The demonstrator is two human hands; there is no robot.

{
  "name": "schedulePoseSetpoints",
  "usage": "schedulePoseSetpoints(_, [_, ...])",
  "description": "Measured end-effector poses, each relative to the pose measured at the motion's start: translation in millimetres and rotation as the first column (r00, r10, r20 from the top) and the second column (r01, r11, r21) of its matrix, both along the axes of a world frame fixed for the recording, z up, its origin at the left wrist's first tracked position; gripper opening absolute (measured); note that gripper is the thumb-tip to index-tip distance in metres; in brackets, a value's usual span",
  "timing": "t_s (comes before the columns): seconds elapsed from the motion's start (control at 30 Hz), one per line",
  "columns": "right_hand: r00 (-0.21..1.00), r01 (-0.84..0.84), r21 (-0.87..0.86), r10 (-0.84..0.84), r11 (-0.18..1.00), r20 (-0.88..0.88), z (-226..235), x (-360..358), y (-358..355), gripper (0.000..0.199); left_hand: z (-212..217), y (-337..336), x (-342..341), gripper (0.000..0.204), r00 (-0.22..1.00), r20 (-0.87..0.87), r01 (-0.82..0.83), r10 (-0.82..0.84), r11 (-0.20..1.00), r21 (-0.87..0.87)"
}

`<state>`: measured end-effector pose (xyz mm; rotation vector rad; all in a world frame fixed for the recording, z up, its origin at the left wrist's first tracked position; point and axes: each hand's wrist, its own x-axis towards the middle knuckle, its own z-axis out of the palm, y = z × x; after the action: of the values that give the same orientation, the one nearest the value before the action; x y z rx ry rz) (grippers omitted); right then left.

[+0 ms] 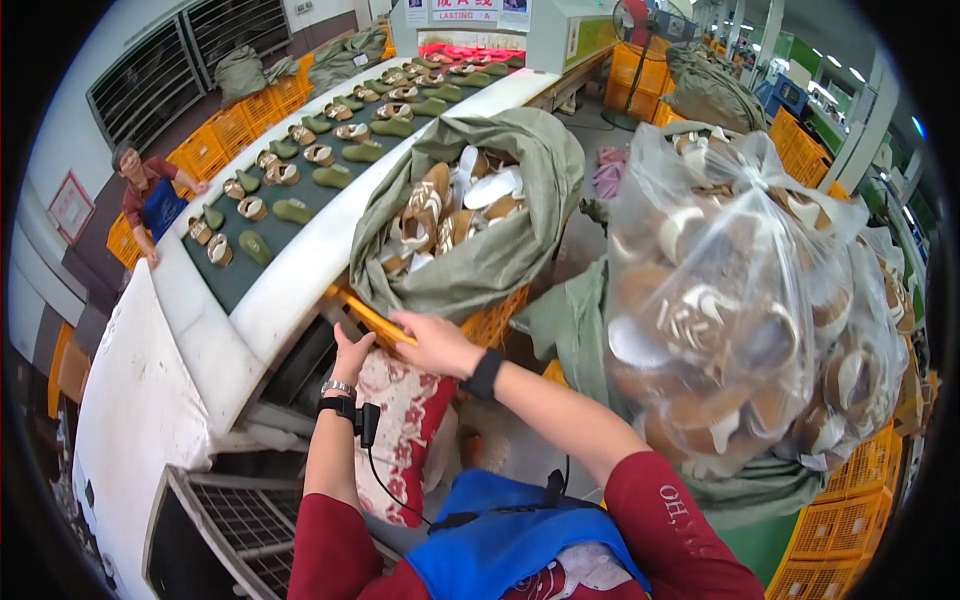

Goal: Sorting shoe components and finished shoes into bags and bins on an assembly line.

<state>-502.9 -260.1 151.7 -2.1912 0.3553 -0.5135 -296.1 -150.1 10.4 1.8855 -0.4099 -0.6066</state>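
crate (372, 317): smooth plastic | sack (545, 165): matt, creased cloth | bag (735, 255): glossy clear plastic

A white sign (465, 12) beyond the belt (228, 287) and the maroon right sleeve (665, 530) are legibly lettered.

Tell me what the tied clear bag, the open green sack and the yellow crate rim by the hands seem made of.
Clear bag: likely plastic film, thin and glossy; shoes show through. Green sack: dull, perhaps canvas or woven synthetic, softly creased. Crate rim: smooth, evenly coloured, probably molded plastic.
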Motion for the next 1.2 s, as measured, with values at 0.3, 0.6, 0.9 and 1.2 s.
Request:
schedulePoseSetpoints(0.3, [0.495, 0.553, -0.688, -0.849, 0.470, -0.183, 26.5, 74.0, -279.8, 0.091, -87.9, -109.8, 127.1, 0.128, 0.956, -0.164, -0.244, 0.241, 0.970, 0.006])
schedulePoseSetpoints(0.6, [0.311, 0.818, -0.442, -0.929, 0.368, -0.198, -18.2, 72.6, -408.4, 0.064, -160.4, -158.1, 156.9, 0.060, 0.721, -0.629, -0.408, 0.291, 0.912, -0.045])
schedulePoseSetpoints(0.9, [0.354, 0.410, 0.845, -0.914, 0.344, 0.200, 41.6, 39.1, -415.3, 0.035, -42.2, -179.4, 116.6, 0.021, 0.693, -0.698, -0.297, -0.180, 0.811, -0.504])
schedulePoseSetpoints(1.2, [0.629, -0.127, 0.747, -0.529, 0.652, 0.569, 232.4, 47.1, -309.0, 0.033, 132.9, -116.8, 86.1, 0.023, 0.670, -0.503, -0.333, -0.547, 0.384, -0.861])
